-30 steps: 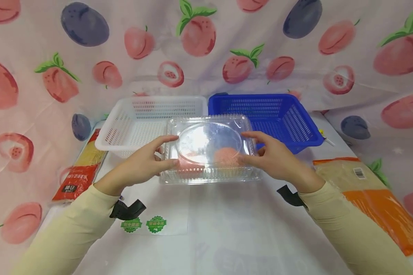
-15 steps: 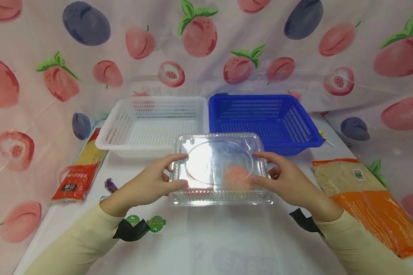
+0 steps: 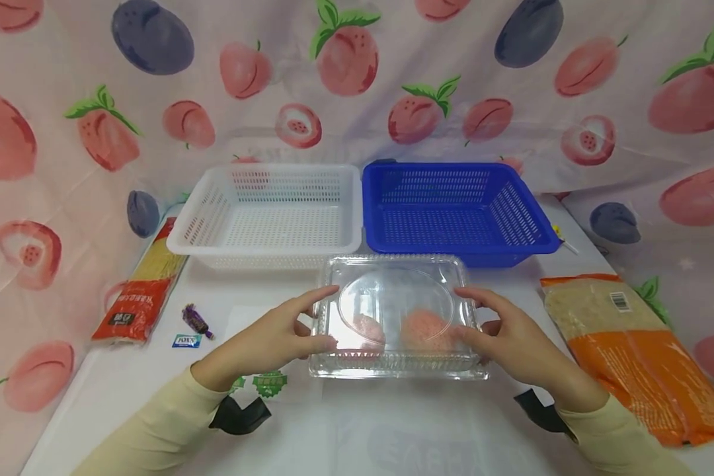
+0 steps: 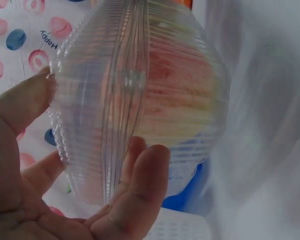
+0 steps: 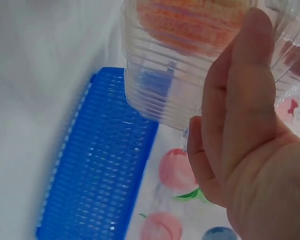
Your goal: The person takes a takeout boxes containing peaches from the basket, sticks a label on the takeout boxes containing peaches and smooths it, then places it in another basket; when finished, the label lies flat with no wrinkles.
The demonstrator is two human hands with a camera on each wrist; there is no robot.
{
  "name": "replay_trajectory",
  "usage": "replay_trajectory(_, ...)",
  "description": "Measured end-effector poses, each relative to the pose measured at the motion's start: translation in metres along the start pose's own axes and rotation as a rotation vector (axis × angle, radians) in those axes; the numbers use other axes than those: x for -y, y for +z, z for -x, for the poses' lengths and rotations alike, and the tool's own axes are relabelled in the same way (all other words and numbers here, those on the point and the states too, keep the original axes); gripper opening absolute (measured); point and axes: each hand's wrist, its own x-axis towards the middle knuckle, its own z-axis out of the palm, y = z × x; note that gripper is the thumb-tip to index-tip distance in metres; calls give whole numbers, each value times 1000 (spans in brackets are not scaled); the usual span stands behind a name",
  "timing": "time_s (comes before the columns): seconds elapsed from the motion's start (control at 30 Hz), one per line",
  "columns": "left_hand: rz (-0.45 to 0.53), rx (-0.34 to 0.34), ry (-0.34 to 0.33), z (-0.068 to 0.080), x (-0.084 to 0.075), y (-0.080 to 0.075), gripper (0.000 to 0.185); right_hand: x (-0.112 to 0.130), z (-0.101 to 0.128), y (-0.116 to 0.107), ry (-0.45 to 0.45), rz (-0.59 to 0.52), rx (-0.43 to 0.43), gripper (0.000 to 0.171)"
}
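Note:
A clear plastic clamshell box (image 3: pixel 395 281) is held between both hands in the head view, tilted and above the white table. My left hand (image 3: pixel 270 344) grips its left end, thumb on the near side and fingers at the edge. The right hand (image 3: pixel 520 347) grips the opposite end in the same way. Through the lid show two rounded pinkish-orange things (image 3: pixel 425 329), blurred by the plastic. In the left wrist view the ribbed side (image 4: pixel 132 100) and its seam appear closed, with a red-and-yellow surface behind. The right wrist view has fingers (image 5: pixel 250 85) along the box's end.
A white basket (image 3: pixel 268 254) and a blue basket (image 3: pixel 458 254) stand side by side at the back. Left lie a red noodle packet (image 3: pixel 137 291), a purple-wrapped candy (image 3: pixel 196 320) and a small blue packet (image 3: pixel 187 340). An orange bag (image 3: pixel 642 357) and a lollipop (image 3: pixel 562 237) lie right.
Both hands have drawn the clamshell box toward the person and slightly right, away from the baskets. The purple candy and blue packet at the left have come into view.

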Motion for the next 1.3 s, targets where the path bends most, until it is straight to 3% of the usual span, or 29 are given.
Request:
replay_trajectory(0.23, -4, -41, -85, 5, 8, 11, 87, -22, 2, -1, -15, -39, 21, 63)
replay_trajectory(0.33, -40, -66, -99, 8, 14, 10, 89, -29, 2, -3, 26, -27, 24, 65)
replay_trajectory(0.6, -85, -140, -166, 33, 48, -2, 75, -49, 5, -11, 58, -19, 1, 66)
replay_trajectory(0.8, -114, -197, -291, 56, 68, -14, 75, -64, 7, -18, 126, -39, 2, 68)
replay_trajectory(1.0, -146, -212, -404, 69, 88, -28, 79, -69, 6, -27, 153, -13, 1, 69)
replay_trajectory(1.13, -111, -212, -464, 77, 96, -33, 81, -71, 2, -31, 198, 27, 19, 74)
replay_trajectory(1.3, -64, -208, -501, 90, 97, -34, 82, -73, -5, -35, 194, 64, 19, 74)
